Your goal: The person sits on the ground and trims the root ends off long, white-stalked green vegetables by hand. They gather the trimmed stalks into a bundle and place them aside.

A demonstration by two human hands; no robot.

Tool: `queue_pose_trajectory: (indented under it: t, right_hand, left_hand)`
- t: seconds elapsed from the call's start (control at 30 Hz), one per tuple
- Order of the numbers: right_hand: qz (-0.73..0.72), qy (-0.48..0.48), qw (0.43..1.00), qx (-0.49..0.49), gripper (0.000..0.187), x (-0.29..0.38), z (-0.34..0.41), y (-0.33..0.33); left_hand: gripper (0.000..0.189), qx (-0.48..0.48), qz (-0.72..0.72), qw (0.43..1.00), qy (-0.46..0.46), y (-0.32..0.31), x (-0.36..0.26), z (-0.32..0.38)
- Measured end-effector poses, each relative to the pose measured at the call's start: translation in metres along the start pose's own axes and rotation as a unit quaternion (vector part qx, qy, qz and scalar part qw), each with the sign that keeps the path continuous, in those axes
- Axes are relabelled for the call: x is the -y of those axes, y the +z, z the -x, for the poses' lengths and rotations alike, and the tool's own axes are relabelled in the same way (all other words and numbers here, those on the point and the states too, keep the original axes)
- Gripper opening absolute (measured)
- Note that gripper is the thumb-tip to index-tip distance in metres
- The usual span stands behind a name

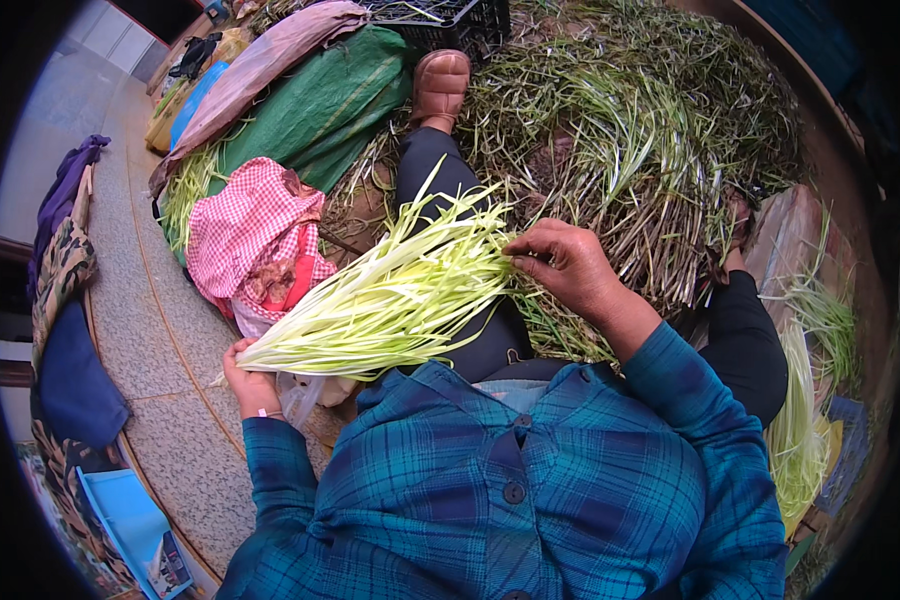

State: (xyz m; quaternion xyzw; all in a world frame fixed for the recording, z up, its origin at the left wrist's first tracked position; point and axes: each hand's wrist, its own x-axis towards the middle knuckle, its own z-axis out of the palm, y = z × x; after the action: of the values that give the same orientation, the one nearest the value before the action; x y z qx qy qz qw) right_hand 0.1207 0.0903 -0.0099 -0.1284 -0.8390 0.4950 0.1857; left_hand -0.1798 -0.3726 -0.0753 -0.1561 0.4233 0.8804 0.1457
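A fanned bunch of pale yellow-green blanched chives (390, 300) lies across my lap and thigh. My left hand (253, 382) grips its white stem ends at the left. At the far end of the bunch, my right hand (562, 262) has its thumb and fingertips drawn together on the leaf tips (501, 251). Beside the stems, toward the upper left, sits a red-and-white checked cloth (240, 225) with a bright red part. Below the stems, a clear plastic bag (300, 397) is partly hidden by the bunch and my left wrist.
A heap of green and withered leaves (645, 135) covers the ground ahead. A green woven sack (307, 112) lies at the upper left, near a black plastic crate (442, 22). More pale chives (795, 420) lie at the right. A blue plastic container (124, 517) stands at the lower left.
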Motion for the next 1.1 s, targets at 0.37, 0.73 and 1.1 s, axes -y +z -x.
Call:
queue_pose_trajectory:
  t: [0.37, 0.73, 1.1]
  right_hand:
    - [0.025, -0.002, 0.999, 0.03, 0.015, -0.008, 0.006, 0.003]
    - [-0.208, 0.293, 0.93, -0.078, 0.017, -0.082, 0.017, -0.015]
    - [-0.096, 0.153, 0.979, -0.095, 0.034, -0.029, -0.02, -0.029]
  left_hand:
    - [0.018, 0.004, -0.02, 1.0, 0.019, 0.002, 0.001, -0.003]
    - [0.014, 0.271, 0.193, 0.941, 0.067, 0.067, -0.032, 0.028]
    - [0.021, 0.528, 0.253, 0.806, 0.082, 0.213, -0.076, 0.106]
